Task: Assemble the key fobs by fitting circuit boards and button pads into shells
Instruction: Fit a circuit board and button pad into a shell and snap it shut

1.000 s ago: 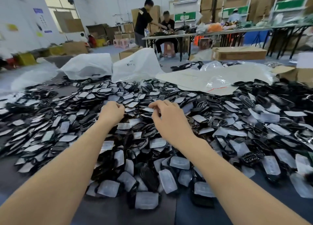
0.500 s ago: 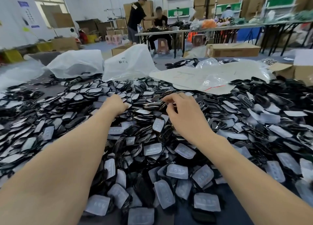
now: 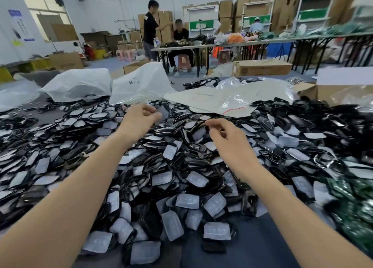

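Since the earlier frame both hands have lifted off the heap and drawn apart. The left hand [image 3: 139, 119] pinches a pale button pad [image 3: 163, 112] just above the pile of black shells [image 3: 153, 158] and pads, while the right hand [image 3: 228, 138] hovers beside it, fingers loosely curled, holding nothing

White plastic bags [image 3: 77, 86], cardboard box [image 3: 262, 67], long table [image 3: 232, 45]

Blur smears the left hand's [image 3: 139, 117] button pad [image 3: 162, 112] and the edge-cropped circuit boards [image 3: 353, 207].
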Available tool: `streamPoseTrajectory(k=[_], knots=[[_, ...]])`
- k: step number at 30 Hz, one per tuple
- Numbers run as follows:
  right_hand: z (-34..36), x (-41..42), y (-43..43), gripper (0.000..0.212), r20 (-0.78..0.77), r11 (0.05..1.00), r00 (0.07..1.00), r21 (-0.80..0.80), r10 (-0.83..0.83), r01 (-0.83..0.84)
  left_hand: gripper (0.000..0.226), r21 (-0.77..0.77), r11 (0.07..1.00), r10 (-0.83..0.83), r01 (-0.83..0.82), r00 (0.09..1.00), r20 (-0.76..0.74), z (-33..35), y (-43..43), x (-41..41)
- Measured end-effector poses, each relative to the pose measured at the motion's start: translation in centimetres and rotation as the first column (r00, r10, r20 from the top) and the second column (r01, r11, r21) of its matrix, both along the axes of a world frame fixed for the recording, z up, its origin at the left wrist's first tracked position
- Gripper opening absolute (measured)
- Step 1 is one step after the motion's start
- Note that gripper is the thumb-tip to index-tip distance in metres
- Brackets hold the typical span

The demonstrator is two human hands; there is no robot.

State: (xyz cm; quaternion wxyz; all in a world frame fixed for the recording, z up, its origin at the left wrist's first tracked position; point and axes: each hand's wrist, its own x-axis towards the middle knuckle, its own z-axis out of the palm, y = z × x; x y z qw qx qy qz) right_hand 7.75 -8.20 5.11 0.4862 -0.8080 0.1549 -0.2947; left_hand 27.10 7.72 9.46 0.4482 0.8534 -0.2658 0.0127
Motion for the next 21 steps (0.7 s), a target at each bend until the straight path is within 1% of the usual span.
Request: streamPoseTrajectory(k=[2,4,5,6,8,11,13,16,17,19,21], knots=[[-0.1,-1.5,-0.5,0.021,0.034,0.985,0.999,0.167,0.039,-0.044,0.015,-0.097,0.974,-0.214,0.203,0.97,-0.118,-0.1,-1.2,-3.9],[-0.3,-3.5,-1.0,0.018,0.084,0.932,0.993,0.348,0.08,-0.104,0.014,-0.14,0.914,-0.402,0.381,0.896,-0.189,-1.0,-2.8,-7.9],[-0.6,-4.6,-1.3,0.017,0.098,0.918,0.992,0.379,0.084,-0.116,0.014,-0.143,0.887,-0.459,0.438,0.865,-0.201,-1.8,-3.7,-9.8],[-1.1,-5.8,-1.6,0.016,0.097,0.922,0.992,0.372,0.076,-0.107,0.012,-0.138,0.871,-0.491,0.472,0.849,-0.196,-2.6,-4.7,-11.5],[-2.3,-8.1,-2.3,0.019,0.087,0.934,0.996,0.353,0.029,-0.059,0.009,-0.127,0.859,-0.511,0.496,0.845,-0.159,-4.1,-6.6,-14.5],[-3.9,-11.5,-3.5,0.015,0.107,0.908,0.993,0.42,-0.05,0.0,0.008,-0.144,0.832,-0.553,0.536,0.823,-0.133,-6.0,-8.9,-17.8],[-4.8,-13.4,-4.2,0.013,0.154,0.862,0.985,0.507,-0.081,-0.008,0.011,-0.186,0.83,-0.549,0.525,0.828,-0.114,-7.1,-10.0,-20.0],[-6.2,-15.3,-5.0,0.014,0.216,0.784,0.962,0.621,-0.166,-0.004,0.011,-0.345,0.8,-0.569,0.492,0.804,-0.173,-9.0,-11.2,-23.5],[-6.5,-15.6,-5.2,0.014,0.226,0.756,0.956,0.654,-0.189,-0.005,0.01,-0.371,0.792,-0.571,0.484,0.802,-0.173,-9.6,-11.6,-24.5],[-7.0,-15.8,-5.6,0.013,0.247,0.705,0.945,0.709,-0.216,-0.024,0.01,-0.365,0.802,-0.547,0.473,0.827,-0.132,-10.5,-12.4,-25.9],[-7.1,-15.8,-5.9,0.012,0.267,0.673,0.939,0.738,-0.219,-0.053,0.012,-0.368,0.812,-0.523,0.453,0.845,-0.113,-10.9,-12.8,-26.5]])
